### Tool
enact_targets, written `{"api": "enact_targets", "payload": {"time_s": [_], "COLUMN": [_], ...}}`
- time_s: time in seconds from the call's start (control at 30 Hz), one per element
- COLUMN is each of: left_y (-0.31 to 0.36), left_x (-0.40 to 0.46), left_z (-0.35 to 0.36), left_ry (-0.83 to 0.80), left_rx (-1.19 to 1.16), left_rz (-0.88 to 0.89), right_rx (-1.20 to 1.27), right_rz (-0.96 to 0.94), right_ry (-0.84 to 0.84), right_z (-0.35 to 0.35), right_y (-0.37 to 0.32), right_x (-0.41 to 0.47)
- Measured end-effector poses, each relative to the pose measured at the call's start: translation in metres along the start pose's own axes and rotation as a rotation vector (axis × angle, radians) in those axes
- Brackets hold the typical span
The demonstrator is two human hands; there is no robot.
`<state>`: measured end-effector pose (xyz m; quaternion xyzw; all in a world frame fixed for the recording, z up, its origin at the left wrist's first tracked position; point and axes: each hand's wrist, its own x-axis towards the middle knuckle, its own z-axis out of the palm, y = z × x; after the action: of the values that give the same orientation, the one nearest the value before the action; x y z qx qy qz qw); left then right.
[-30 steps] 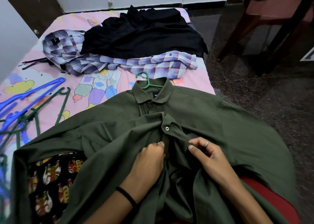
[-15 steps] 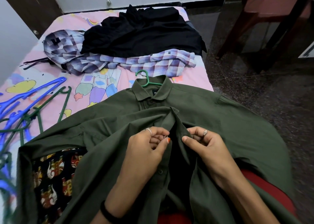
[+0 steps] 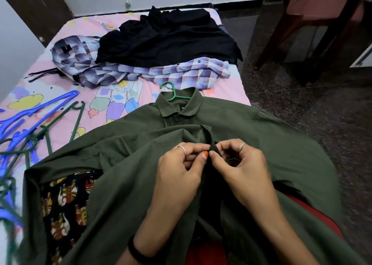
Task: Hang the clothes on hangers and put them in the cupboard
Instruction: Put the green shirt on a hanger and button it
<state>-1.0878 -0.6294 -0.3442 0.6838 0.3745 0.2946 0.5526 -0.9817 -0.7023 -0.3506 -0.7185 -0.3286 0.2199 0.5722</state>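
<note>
An olive green shirt (image 3: 271,136) lies spread across the near end of the bed and my lap. A green hanger (image 3: 173,95) sits inside it, its hook sticking out past the collar. My left hand (image 3: 181,170) and my right hand (image 3: 241,168) meet at the shirt's front placket below the collar. Each hand pinches an edge of the fabric between thumb and fingers. Whatever lies between the fingertips is hidden.
A checked shirt (image 3: 141,71) and a black garment (image 3: 171,39) lie further up the pink printed bedsheet (image 3: 60,87). Blue and green hangers (image 3: 30,124) are piled at the left. A patterned black cloth (image 3: 66,204) shows under the shirt. A wooden chair (image 3: 322,23) stands on the floor at right.
Both hands have moved up the shirt front toward the collar and come together on the placket. The button seen a second ago is now covered by the fingers.
</note>
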Motion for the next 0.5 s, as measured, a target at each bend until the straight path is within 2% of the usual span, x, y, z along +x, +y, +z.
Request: {"api": "enact_targets", "payload": {"time_s": [0.23,0.4,0.5], "left_y": [-0.0028,-0.0047,-0.0067], "left_x": [-0.0028,-0.003,-0.003], "left_z": [0.0017,0.0051,0.0049], "left_ry": [0.033,0.041,0.03], "left_rx": [-0.074,-0.252,-0.233], "left_rz": [-0.053,-0.195,-0.205], "right_rx": [-0.028,0.011,-0.01], "right_rz": [0.03,0.072,0.062], "right_ry": [0.01,-0.002,-0.004], "right_z": [0.0012,-0.0001,0.0003], "right_y": [0.0028,0.0056,0.0074], "right_x": [-0.0034,-0.0051,-0.007]}}
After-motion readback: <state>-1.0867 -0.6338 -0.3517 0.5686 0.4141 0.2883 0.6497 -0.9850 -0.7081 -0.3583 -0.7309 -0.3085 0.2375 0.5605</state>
